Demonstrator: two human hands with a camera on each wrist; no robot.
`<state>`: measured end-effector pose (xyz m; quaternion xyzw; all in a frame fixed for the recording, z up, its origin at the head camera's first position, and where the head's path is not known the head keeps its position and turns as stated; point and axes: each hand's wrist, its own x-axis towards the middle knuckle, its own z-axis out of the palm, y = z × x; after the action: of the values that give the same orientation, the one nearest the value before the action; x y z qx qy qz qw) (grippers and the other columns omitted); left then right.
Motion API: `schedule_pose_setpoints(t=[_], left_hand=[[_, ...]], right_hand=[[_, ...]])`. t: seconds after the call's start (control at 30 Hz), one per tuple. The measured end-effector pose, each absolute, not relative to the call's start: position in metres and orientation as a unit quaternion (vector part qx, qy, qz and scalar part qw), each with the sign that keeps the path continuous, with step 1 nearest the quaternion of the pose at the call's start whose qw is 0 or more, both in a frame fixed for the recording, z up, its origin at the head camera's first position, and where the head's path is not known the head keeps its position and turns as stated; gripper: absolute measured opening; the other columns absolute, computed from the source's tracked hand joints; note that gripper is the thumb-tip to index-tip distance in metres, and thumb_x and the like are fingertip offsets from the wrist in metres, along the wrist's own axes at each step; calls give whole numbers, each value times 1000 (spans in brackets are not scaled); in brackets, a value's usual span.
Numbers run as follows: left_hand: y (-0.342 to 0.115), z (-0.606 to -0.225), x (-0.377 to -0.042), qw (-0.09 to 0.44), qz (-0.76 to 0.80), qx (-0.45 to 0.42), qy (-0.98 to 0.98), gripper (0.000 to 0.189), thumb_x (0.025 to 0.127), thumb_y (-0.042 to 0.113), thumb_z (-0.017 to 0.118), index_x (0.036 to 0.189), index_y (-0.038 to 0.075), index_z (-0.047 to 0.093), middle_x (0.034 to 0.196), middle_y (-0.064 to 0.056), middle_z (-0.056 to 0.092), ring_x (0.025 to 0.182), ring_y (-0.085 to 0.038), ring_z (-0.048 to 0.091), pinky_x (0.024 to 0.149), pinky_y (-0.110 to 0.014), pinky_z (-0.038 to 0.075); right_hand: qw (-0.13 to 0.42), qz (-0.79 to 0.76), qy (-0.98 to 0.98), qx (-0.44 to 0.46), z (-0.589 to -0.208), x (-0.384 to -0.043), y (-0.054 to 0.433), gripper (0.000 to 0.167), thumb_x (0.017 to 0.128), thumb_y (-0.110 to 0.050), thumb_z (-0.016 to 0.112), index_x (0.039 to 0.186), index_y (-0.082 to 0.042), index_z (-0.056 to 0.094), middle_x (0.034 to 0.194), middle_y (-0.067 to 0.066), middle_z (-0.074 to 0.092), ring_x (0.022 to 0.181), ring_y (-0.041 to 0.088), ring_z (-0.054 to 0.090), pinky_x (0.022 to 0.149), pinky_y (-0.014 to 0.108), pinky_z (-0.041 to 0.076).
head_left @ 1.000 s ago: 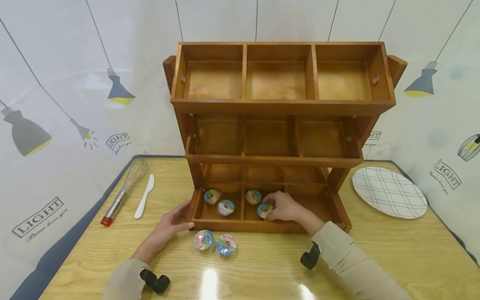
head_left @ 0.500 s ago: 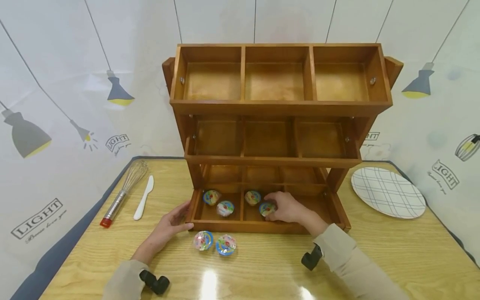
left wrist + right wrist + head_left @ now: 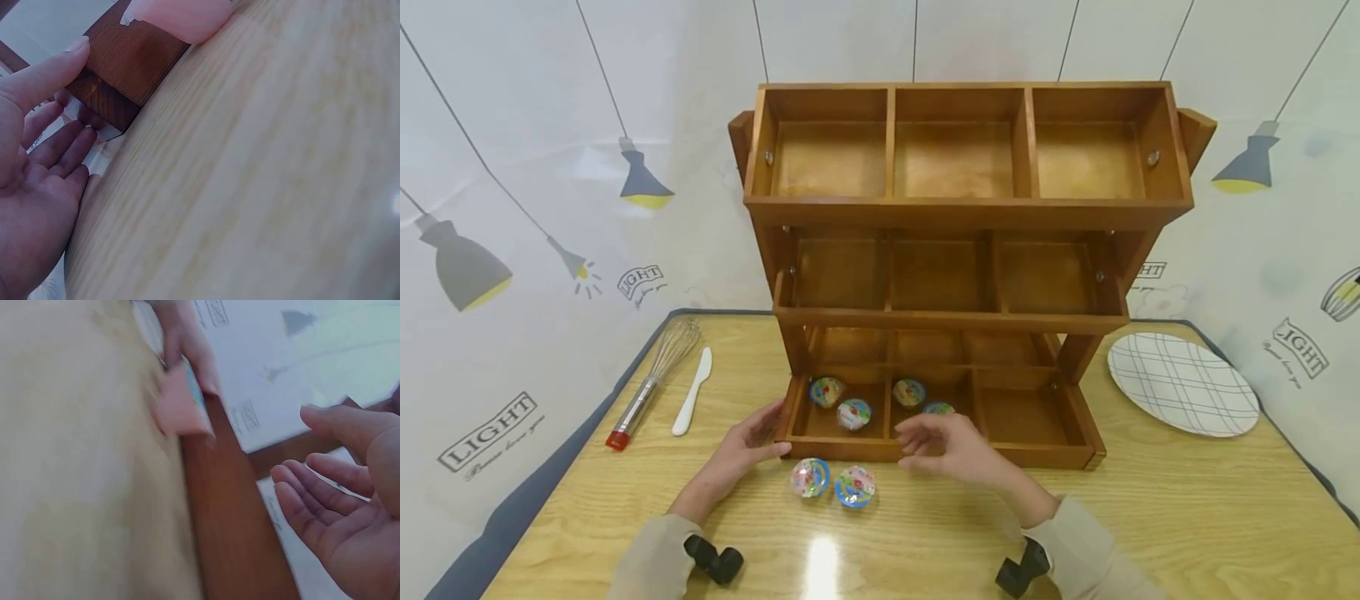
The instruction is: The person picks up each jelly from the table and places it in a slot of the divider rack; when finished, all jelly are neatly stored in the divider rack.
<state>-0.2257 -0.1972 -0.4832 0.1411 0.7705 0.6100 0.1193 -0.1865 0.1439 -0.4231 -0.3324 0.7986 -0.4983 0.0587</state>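
A three-tier wooden rack (image 3: 955, 215) stands on the table. My left hand (image 3: 737, 454) rests against its lower left corner, thumb on the front board (image 3: 134, 59) and relaxed fingers along the outer side. My right hand (image 3: 951, 450), its loosely bent fingers holding nothing, hovers before the bottom middle compartment. That compartment has a jelly cup (image 3: 909, 392) at the back and another jelly cup (image 3: 938, 408) partly hidden behind the right hand. In the bottom left compartment sit two more, a jelly cup (image 3: 826, 392) and a jelly cup (image 3: 853, 414).
Two pink jelly cups, a left cup (image 3: 810, 477) and a right cup (image 3: 855, 487), lie on the table before the rack. A whisk (image 3: 655, 379) and a white plastic knife (image 3: 692, 392) lie at left. At right is a checked plate (image 3: 1182, 384).
My right hand has let go of the jelly cup in the bottom middle compartment and pulled back toward me and slightly left. The left hand stays at the rack's corner.
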Motion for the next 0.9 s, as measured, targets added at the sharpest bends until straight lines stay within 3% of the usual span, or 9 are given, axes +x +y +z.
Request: schedule_pose_setpoints(t=[0.1,0.43,0.67,0.9], left_hand=[[-197,-483,-226,116,613,141,769,72,79,22,66,139,12,28,143,-12,31,132,-23,26,93,-2,28],[-196,-482,-226,119,616,141,766,72,78,22,67,139,12,29,142,-12,33,130,-20,29,94,-3,29],[-197,-482,-225,116,615,144,766,71,79,22,66,139,14,30,141,-11,34,119,4,37,94,-4,30],[-196,-482,-225,114,615,146,766,71,78,21,66,139,11,30,141,-13,34,115,11,37,94,-3,29]], right_hand=[[94,-499,790,-343,-431,-179,134,45,77,-24,68,112,3,56,104,18,62,91,27,60,80,28,51],[156,-508,788,-310,-454,-169,112,49,73,-25,71,116,-7,54,112,7,59,101,25,57,88,28,48],[154,-512,790,-300,-462,-170,102,59,72,-24,72,123,-6,48,112,9,58,99,19,57,85,23,49],[146,-523,790,-286,-467,-172,91,59,70,-22,75,121,-6,51,108,7,61,94,13,57,79,20,50]])
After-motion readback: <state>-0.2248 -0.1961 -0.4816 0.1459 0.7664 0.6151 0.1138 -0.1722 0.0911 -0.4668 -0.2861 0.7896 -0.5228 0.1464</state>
